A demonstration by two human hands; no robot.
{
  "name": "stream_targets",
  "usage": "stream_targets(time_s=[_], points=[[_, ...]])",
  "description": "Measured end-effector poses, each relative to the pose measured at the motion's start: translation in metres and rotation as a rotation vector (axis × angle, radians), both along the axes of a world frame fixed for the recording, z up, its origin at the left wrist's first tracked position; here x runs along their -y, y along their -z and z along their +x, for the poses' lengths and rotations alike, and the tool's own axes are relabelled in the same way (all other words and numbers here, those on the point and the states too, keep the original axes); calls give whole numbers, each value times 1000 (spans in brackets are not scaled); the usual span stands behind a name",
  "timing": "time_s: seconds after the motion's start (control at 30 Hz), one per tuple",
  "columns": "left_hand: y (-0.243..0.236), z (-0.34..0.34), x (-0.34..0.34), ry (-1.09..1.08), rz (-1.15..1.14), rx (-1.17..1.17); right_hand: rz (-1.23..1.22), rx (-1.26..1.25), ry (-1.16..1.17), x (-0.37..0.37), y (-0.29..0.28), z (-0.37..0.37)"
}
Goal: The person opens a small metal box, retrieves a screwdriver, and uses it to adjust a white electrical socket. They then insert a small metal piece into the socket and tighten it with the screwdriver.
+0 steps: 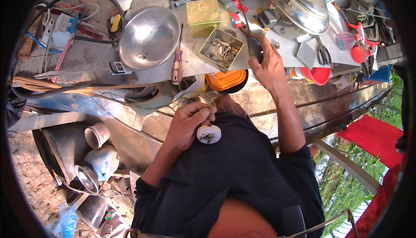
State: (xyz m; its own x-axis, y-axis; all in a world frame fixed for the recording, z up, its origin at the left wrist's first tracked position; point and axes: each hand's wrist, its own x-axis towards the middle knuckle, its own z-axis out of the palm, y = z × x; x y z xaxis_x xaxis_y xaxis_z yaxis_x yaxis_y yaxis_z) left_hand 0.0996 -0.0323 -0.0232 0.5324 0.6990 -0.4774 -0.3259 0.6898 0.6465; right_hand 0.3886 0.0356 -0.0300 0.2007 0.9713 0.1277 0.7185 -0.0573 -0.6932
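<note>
Pinched in the fingers of my left hand (193, 121) is a thin wire (212, 102), close to my body. Just below those fingers is a white round electrical fitting (209, 135), with small metal parts visible in its face. My right hand (269, 64) is over the table's near edge, its fingers round the black handle of a screwdriver (255, 49) whose shaft points away from me. Left of that hand stands an open square tin (221, 50) of small metal parts. Its yellowish lid (203, 17) or a matching box sits behind it.
A steel bowl (149, 38) and another screwdriver (177, 64) lie to the left. At the back right stands a large metal kettle (299, 6), with scissors (323, 52) near it. An orange container (227, 80) is below the table edge. Buckets and pots (97, 136) lie lower left.
</note>
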Motion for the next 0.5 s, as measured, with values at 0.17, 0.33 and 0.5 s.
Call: stream_targets(time_s=[0.17, 0.33, 0.5], points=[[0, 1, -5, -28, -12, 1, -84, -981, 41, 32, -25, 41], [1, 3, -16, -32, -23, -19, 114, -1227, -138, 98, -56, 54], [2, 3, -24, -89, 25, -176, -164, -666, -332, 147, -93, 50]])
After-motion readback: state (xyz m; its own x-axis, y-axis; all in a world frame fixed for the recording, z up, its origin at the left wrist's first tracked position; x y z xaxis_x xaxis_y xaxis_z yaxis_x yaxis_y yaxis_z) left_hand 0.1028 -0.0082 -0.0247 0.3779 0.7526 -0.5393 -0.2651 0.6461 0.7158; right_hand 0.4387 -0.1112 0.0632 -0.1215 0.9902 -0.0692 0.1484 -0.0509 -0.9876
